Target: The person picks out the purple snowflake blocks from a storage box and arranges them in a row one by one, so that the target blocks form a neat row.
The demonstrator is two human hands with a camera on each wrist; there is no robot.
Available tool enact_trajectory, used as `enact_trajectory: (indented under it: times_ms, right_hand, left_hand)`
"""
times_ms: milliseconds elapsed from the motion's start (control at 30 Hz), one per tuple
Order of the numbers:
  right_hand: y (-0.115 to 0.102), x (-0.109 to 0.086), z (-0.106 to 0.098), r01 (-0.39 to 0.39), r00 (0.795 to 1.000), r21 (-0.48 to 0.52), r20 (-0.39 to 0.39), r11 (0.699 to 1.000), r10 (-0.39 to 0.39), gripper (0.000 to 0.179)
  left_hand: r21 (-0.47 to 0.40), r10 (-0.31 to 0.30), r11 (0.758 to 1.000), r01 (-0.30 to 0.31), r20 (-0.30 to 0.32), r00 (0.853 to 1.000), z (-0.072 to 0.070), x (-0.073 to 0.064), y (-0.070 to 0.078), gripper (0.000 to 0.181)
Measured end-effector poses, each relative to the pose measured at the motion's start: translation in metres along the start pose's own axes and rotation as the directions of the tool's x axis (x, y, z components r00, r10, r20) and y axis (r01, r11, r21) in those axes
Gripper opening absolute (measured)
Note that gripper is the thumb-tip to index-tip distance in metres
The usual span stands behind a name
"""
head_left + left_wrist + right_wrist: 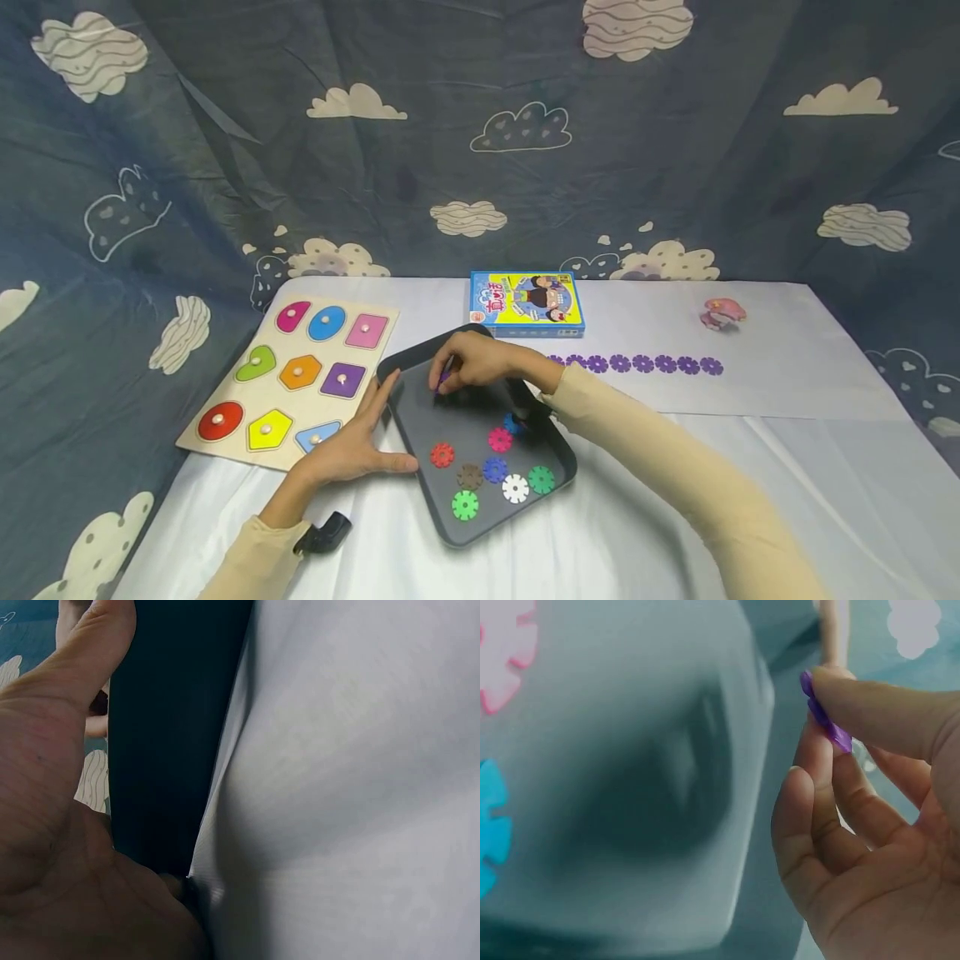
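My right hand point(480, 360) pinches a purple notched disc point(829, 724) between thumb and fingers, above the far part of a dark grey tray point(572, 465). Fairly straight fingers and thumb of my left hand point(348, 450) rest against the tray's left side; the left wrist view has the tray's outer wall point(172, 735) beside that palm. In the tray lie several notched discs: red point(442, 455), brown point(470, 477), bright green point(465, 505), blue point(495, 469), white point(515, 488), dark green point(541, 480) and pink point(500, 440). A light blue disc point(511, 424) is partly hidden by the right wrist's black camera.
A row of several purple discs point(642, 364) lies right of the tray, its left end behind my right arm. Behind the tray is a blue-yellow box point(527, 304). A wooden shape board point(300, 375) lies left; a small pink toy point(723, 312) sits far right.
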State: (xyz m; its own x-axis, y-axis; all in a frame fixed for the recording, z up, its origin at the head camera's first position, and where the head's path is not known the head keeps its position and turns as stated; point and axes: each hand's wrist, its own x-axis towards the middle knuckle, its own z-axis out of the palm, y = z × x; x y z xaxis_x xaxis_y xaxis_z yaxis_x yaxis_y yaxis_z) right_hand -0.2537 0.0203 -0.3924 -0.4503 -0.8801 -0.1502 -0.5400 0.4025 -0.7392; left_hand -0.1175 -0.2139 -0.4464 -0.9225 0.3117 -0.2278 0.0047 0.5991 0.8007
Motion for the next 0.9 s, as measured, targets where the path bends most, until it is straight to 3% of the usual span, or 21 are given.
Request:
enact_trajectory:
  times_ms: [267, 433, 667, 900]
  right_hand:
    - [0.021, -0.042, -0.015, 0.008, 0.991, 0.165, -0.135, 0.986, 0.014, 0.017]
    - [0.040, -0.078, -0.026, -0.029, 0.960, 0.256, -0.262, 0.966, 0.098, 0.017]
    - [0.064, -0.131, -0.044, -0.091, 0.884, 0.339, -0.406, 0.936, 0.233, 0.018]
    - [0.082, -0.187, -0.060, -0.258, 0.776, 0.342, -0.484, 0.904, 0.405, 0.029]
  left_hand:
    - [0.010, 0.011, 1.000, -0.011, -0.004, 1.000, 0.001, 0.000, -0.001, 0.126]
    - [0.010, 0.028, 1.000, -0.028, -0.009, 1.000, 0.001, 0.000, -0.001, 0.127]
    - [-0.001, 0.023, 1.000, -0.023, 0.001, 1.000, 0.001, -0.001, 0.000, 0.127]
    - [-0.020, 0.018, 1.000, -0.018, 0.005, 1.000, 0.001, -0.002, 0.001, 0.126]
